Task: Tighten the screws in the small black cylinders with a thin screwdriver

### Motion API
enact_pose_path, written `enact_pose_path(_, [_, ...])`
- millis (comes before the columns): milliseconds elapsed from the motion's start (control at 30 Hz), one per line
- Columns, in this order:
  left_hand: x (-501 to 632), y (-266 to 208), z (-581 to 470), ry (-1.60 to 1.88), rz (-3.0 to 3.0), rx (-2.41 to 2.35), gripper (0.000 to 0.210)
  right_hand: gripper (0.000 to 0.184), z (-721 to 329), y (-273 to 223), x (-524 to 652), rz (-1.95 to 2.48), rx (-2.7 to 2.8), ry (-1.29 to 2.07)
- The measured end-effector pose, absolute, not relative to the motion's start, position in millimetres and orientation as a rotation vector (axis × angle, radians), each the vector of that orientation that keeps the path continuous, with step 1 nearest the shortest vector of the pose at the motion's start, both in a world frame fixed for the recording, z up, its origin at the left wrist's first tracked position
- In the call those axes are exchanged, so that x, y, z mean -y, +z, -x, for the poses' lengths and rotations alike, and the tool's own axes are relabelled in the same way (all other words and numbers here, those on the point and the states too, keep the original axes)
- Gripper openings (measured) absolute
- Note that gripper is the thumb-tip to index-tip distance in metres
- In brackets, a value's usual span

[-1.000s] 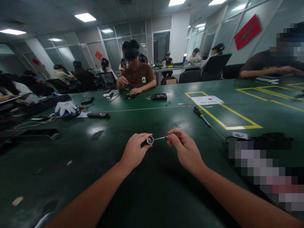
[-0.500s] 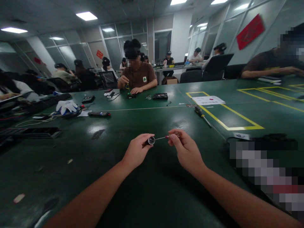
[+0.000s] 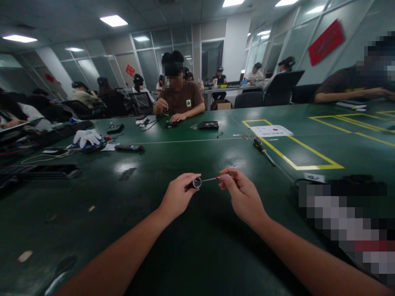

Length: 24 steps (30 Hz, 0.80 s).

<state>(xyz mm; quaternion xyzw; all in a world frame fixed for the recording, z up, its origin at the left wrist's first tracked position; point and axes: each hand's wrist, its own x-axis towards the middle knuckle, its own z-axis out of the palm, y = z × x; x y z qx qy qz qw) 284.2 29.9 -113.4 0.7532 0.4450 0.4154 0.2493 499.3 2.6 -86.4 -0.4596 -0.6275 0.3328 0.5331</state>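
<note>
My left hand [image 3: 177,195] is closed around a dark cylindrical part [image 3: 196,183], whose round end with a silvery rim faces me. Most of the cylinder is hidden in the palm. In my right hand [image 3: 243,195] I pinch the clear handle of a small screwdriver [image 3: 219,177] with a red collar. Its thin shaft points left, and the tip meets the rim of the part; whether it sits inside cannot be made out. Both hands are above the green table [image 3: 173,263].
A yellow-and-black screwdriver [image 3: 263,151] lies ahead to the right, beside a paper sheet [image 3: 271,130] and yellow tape. White-and-blue gloves [image 3: 87,139] and a dark cylindrical tool [image 3: 128,148] lie to the left. Across the table a person [image 3: 180,96] works on a small device.
The right fingers have shifted very slightly on the screwdriver handle. The left hand and the cylindrical part stay in almost the same place.
</note>
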Motion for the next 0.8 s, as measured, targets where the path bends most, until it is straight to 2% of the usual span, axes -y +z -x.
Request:
enact_pose_path(433, [-31,-112,-282,1.102,-2.116,-1.285,0.043,0.019,-498,-87,1,1.017,1.652,0.887])
enact_pose_path(500, [-31,-111,-281,1.092,-2.14,-1.286,0.042,0.024,-497,-85,3,1.031,1.676,0.865])
enact_pose_path(800, [-28,-108,-283,1.068,-2.224,-1.313,0.041,0.027,-496,-93,-9,1.038,1.284,1.001])
